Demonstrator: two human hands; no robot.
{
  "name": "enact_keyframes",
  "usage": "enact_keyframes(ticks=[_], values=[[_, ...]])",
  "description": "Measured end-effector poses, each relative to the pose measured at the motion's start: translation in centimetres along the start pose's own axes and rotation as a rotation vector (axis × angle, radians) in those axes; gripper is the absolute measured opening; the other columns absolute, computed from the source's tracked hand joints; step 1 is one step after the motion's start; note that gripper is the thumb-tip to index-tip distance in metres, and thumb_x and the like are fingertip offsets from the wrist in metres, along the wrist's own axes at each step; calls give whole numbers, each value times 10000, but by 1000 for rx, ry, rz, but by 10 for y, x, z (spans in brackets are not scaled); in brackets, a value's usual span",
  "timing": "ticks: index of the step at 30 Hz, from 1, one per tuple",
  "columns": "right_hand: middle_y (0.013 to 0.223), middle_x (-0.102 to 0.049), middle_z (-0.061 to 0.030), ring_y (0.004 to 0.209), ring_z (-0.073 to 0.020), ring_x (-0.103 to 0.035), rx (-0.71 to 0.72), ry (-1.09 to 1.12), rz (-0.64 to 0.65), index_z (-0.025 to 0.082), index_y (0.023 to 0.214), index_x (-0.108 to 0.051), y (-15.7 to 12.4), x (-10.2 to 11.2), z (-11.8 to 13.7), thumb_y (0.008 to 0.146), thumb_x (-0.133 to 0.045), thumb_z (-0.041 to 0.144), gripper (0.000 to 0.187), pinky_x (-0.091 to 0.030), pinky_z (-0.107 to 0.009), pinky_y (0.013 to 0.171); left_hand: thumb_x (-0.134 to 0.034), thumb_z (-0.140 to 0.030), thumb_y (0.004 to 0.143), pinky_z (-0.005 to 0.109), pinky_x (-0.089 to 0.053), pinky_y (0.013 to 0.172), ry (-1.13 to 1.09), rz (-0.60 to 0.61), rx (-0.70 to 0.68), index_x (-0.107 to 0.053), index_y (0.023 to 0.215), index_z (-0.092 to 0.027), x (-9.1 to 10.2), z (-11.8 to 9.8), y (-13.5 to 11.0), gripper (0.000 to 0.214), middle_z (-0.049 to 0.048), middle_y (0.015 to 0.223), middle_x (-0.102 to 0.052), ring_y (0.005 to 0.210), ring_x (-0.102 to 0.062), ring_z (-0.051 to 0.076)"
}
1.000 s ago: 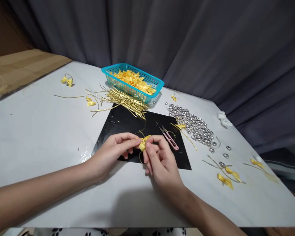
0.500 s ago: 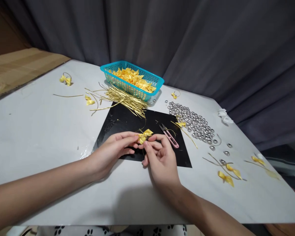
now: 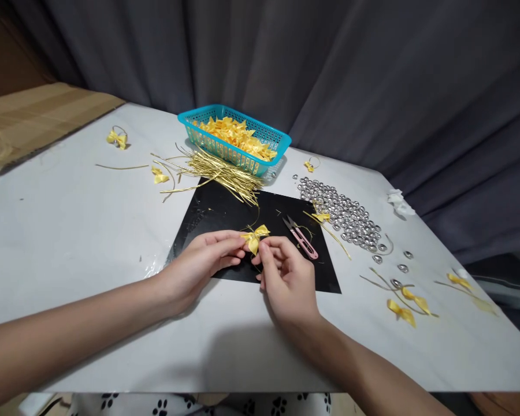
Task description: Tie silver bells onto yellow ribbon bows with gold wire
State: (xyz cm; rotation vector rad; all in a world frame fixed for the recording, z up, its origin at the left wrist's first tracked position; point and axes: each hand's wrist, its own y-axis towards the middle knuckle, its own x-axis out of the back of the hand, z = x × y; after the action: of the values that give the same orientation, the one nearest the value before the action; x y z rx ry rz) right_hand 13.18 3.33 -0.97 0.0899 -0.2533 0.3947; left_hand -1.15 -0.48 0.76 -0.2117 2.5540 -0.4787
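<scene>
Over the black mat [image 3: 225,208] I hold a small yellow ribbon bow [image 3: 255,237] between both hands. My left hand [image 3: 212,254] pinches the bow's left side with thumb and forefinger. At its lower right, my right hand [image 3: 286,274] is closed, thumb against forefinger, on the bow or a thin gold tie at it; the fingers hide which. A fine gold strand rises behind the bow. Just right of my right hand, pink-handled thread snips [image 3: 301,238] lie on the mat, blades pointing up and left.
Behind the mat stands a turquoise basket [image 3: 283,144] of yellow bows, with a bundle of gold ties [image 3: 225,176] before it. Silver heart-shaped pieces [image 3: 346,214] are heaped to the right. Loose bows [image 3: 401,312] and ties lie at the right; a bow with a ring [image 3: 118,138] sits at the left.
The bow has turned a little and shows more openly between my hands. My right hand has shifted slightly right, its fingers curled closer together.
</scene>
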Motion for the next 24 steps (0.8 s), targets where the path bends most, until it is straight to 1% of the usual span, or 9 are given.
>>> enact_keyframes(ticks=[3,6,10,12,19,22,24], values=[[695,-615,-31,597,-108,-581,58,-64,4,171,858,-557,0,0,0,893,-497,345,187,-478,-220,533,-701,-224,725,199,-432,714,10,4,0,-729,723,-162,0,0,-1,68,16,761,-675,734,-556,97],[666,-610,-23,566,-99,-569,89,-89,0,162,841,-556,0,-1,0,890,-483,315,176,-473,-207,514,-709,-235,721,200,-426,721,33,4,-7,-719,712,-159,-1,0,-2,78,14,756,-672,738,-558,98],[650,-616,-23,532,-95,-564,94,-104,23,160,835,-554,-1,-3,2,884,-478,309,175,-459,-196,474,-702,-284,751,216,-424,725,83,25,-43,-706,719,-168,-2,3,-4,121,5,712,-660,745,-569,112],[657,-632,-31,536,-100,-581,91,-100,32,163,829,-552,-2,-4,3,881,-478,307,170,-455,-194,465,-698,-301,760,229,-426,722,93,9,-55,-700,724,-170,-2,5,-3,136,2,688,-649,737,-571,118],[683,-670,-60,584,-118,-637,89,-71,46,162,814,-546,-3,-6,4,864,-492,297,154,-469,-199,515,-694,-317,767,235,-418,714,128,-32,-94,-695,730,-157,-3,8,-2,164,4,676,-639,729,-561,120],[679,-663,-56,542,-105,-599,65,-91,53,156,810,-559,-3,-7,4,860,-494,304,169,-437,-198,488,-694,-303,765,220,-403,676,170,-79,-114,-705,757,-153,-2,8,-2,150,7,707,-653,700,-533,105],[632,-632,-33,485,-87,-536,61,-137,67,154,808,-573,-3,-5,5,862,-486,305,183,-387,-193,448,-700,-288,757,212,-398,658,193,-118,-138,-710,763,-154,-1,9,-2,134,6,732,-665,685,-522,98]])
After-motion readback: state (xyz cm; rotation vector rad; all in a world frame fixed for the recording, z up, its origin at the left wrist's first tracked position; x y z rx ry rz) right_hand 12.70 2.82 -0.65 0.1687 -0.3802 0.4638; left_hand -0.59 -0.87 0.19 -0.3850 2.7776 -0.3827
